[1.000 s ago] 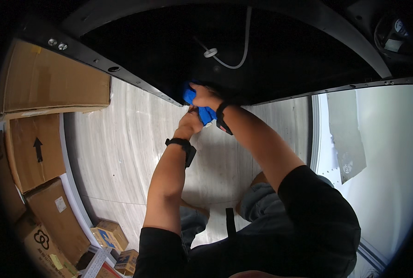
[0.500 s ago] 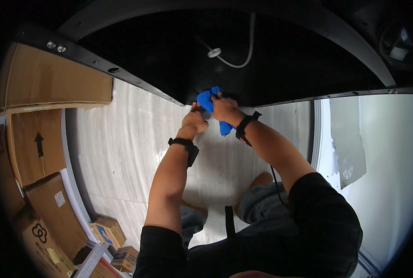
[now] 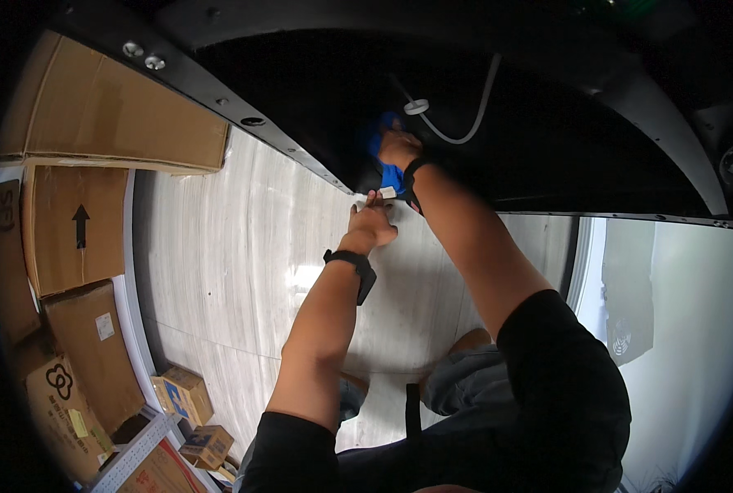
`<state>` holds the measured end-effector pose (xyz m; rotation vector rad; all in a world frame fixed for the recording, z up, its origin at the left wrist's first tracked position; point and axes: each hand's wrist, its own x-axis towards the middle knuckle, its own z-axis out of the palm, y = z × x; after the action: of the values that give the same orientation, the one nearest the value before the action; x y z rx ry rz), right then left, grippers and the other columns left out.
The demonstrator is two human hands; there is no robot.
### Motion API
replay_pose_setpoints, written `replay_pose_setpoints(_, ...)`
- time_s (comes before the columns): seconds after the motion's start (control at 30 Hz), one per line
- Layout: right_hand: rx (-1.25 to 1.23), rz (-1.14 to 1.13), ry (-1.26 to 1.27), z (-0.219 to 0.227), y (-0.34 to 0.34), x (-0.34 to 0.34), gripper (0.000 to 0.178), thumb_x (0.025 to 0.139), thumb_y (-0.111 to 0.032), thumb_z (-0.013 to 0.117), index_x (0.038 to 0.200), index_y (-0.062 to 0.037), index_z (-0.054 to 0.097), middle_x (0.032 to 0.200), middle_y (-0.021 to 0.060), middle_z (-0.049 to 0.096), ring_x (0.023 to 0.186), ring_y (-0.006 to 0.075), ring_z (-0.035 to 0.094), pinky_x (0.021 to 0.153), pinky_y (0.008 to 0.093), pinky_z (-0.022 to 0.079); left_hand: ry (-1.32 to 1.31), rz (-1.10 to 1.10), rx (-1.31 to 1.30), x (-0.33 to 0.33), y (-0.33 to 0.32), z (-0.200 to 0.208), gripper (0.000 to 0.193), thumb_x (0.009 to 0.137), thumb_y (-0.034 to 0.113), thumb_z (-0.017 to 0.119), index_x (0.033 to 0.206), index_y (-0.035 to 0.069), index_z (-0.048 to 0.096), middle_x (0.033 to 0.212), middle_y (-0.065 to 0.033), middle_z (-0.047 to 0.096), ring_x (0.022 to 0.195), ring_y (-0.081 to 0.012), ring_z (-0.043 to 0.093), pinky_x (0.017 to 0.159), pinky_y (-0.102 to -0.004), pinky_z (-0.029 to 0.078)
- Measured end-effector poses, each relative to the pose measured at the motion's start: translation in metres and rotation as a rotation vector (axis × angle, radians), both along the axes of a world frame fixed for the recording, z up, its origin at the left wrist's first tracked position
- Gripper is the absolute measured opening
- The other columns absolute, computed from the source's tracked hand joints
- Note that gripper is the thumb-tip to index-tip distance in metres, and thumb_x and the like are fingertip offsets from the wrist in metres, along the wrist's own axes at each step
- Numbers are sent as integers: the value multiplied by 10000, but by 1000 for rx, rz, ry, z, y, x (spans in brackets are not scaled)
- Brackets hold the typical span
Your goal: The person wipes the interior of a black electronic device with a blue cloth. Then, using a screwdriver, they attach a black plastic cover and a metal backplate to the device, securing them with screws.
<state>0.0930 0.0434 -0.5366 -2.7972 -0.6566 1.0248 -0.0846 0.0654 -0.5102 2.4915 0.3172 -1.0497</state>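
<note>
My right hand (image 3: 401, 149) reaches into a dark black housing (image 3: 300, 90) and grips a blue cloth (image 3: 393, 177). The cloth lies against the dark inner surface, its upper part blurred. Just below, at the housing's near edge, is my left hand (image 3: 372, 223), fingers apart and stretched toward the rim. Its fingertips are beside a small white tag (image 3: 388, 192) at the cloth's lower end; whether they touch it I cannot tell. A thin pale tube (image 3: 483, 103) with a white disc (image 3: 416, 108) runs inside the housing, near my right hand.
The housing's metal frame edge (image 3: 277, 141) slants down from the upper left. Cardboard boxes (image 3: 78, 226) are stacked along the left, with smaller boxes (image 3: 184, 393) on the pale wood-look floor (image 3: 218, 271). A grey sheet (image 3: 629, 287) stands by the white wall at right.
My right hand has moved the blue cloth farther up into the housing. My left hand has parted from it and sits lower, at the edge. The whole view has shifted slightly.
</note>
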Motion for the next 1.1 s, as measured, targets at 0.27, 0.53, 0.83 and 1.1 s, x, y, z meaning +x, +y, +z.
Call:
replay_pose_setpoints(0.27,109,60,-147,10,-58,-56,669,785,-216,581,1425,-185,387,1527,179,213,1175,387,530,907,473,484,51,-37,17,3,4,2,729,809,257,487,1478,93,250,1583,13,62,1451,-152,87,1139,-507,175)
replay_pose_setpoints(0.53,0,-177,-113,17,-88,-16,721,825,-242,567,1479,-193,266,1520,148,255,1215,389,494,985,466,433,1,-9,51,-4,6,-38,572,823,296,514,1391,277,446,1582,-26,64,1454,-209,81,1120,-530,206)
replay_pose_setpoints(0.83,-109,-339,-97,-9,-114,34,754,849,-264,508,1506,-172,150,1503,247,220,1290,404,402,1050,482,358,87,-58,25,2,4,-1,624,819,181,451,1438,219,382,1582,41,-5,1453,-125,24,1150,-506,137)
replay_pose_setpoints(1.1,-237,-358,-35,37,-128,-29,885,803,-357,594,1506,-143,102,1474,196,323,1289,389,405,1056,472,355,-33,-92,53,-9,9,-33,586,839,246,472,1413,239,351,1580,5,78,1450,-162,87,1133,-462,226)
